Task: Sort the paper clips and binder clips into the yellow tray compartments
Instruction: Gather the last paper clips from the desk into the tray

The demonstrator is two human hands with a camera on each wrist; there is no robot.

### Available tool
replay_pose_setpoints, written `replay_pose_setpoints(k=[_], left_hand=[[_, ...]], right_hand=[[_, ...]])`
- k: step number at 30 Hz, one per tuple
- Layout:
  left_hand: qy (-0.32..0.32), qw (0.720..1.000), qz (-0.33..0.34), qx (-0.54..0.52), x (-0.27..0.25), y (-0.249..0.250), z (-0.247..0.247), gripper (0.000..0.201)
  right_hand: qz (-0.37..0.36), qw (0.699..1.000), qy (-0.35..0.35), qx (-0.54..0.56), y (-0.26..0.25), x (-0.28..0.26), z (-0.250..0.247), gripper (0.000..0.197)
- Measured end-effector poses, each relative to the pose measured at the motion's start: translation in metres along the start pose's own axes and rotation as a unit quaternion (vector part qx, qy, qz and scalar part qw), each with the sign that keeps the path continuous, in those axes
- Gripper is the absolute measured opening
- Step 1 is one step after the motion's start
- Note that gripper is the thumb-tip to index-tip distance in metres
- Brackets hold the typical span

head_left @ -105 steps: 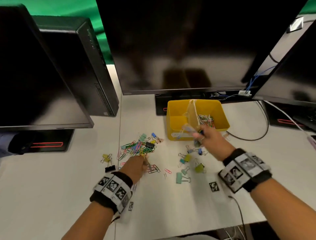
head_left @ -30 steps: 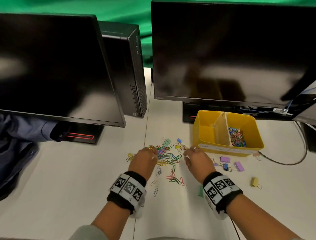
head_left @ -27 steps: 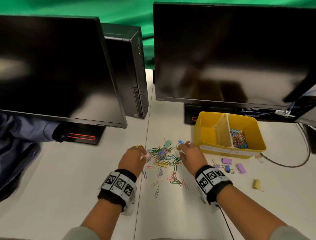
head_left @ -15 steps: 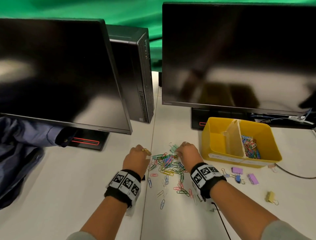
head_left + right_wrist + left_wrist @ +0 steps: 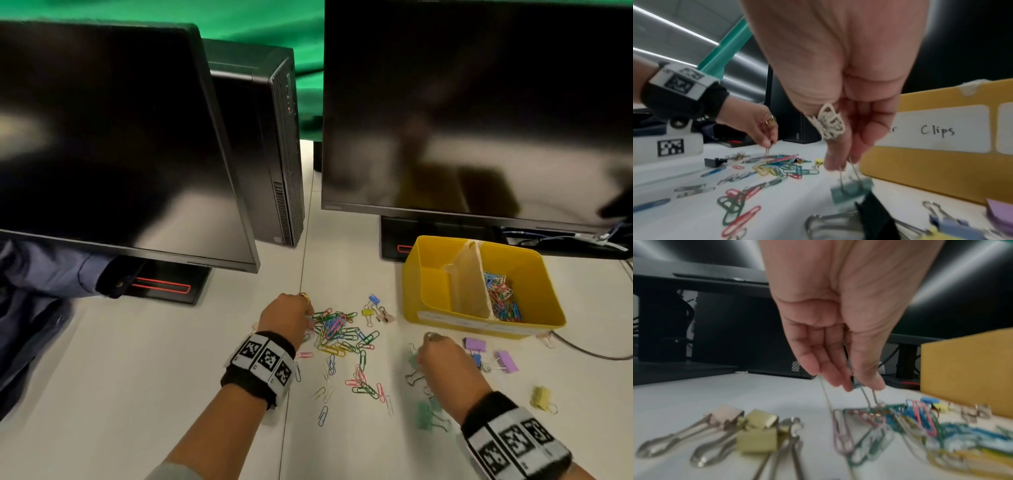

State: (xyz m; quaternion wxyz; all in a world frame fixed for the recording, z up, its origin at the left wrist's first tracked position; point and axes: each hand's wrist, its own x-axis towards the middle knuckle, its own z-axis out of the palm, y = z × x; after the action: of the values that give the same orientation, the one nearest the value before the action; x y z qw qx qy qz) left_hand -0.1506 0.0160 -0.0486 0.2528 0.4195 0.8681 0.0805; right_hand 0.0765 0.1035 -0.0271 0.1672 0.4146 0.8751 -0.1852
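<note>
Right hand (image 5: 840,100) pinches the wire handles of a green binder clip (image 5: 852,190), dangling just above the desk (image 5: 171,377), beside the yellow tray (image 5: 479,327). Left hand (image 5: 840,331) pinches a small clip (image 5: 856,383) by thumb and fingertips over the paper clip pile (image 5: 339,334); clip type unclear.

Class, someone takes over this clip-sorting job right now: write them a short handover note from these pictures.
Left hand: pinches a small binder clip by the paper clip pile.
Right hand: pinches the wire handles of a green binder clip, which dangles beside the yellow tray.
Done: the tray's right compartment holds paper clips; the left compartment shows nothing in view.
Left: the pile, scattered paper clips, and the purple, yellow and other binder clips on the desk.
</note>
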Motion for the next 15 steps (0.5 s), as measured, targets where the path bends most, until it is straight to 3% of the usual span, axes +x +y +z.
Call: replay_pose_setpoints(k=[3,5,9,12,15], left_hand=[[0.036,0.998,-0.003,-0.041,-0.01,-0.008,-0.009,0.019],[0.053,0.996,0.007,-0.067,-0.019,-0.021,-0.01,0.02],[-0.003,0.994,0.007,-0.107,-0.04,-0.048,0.0,0.024],[-0.028,0.995,-0.018,-0.092,-0.048,-0.062,0.01,0.022],[-0.03,0.996,-0.046,-0.071,-0.051,-0.067,0.009,0.014]], right_hand=[[0.025,0.998,-0.032,-0.053,-0.008,-0.002,-0.005,0.019],[0.006,0.997,-0.012,-0.075,-0.016,0.002,-0.012,0.02],[-0.081,0.996,0.036,-0.012,-0.038,0.024,-0.01,0.025],[-0.152,0.987,0.01,0.058,-0.059,0.051,-0.001,0.048],[-0.187,0.982,0.003,0.036,-0.074,0.069,0.008,0.07]])
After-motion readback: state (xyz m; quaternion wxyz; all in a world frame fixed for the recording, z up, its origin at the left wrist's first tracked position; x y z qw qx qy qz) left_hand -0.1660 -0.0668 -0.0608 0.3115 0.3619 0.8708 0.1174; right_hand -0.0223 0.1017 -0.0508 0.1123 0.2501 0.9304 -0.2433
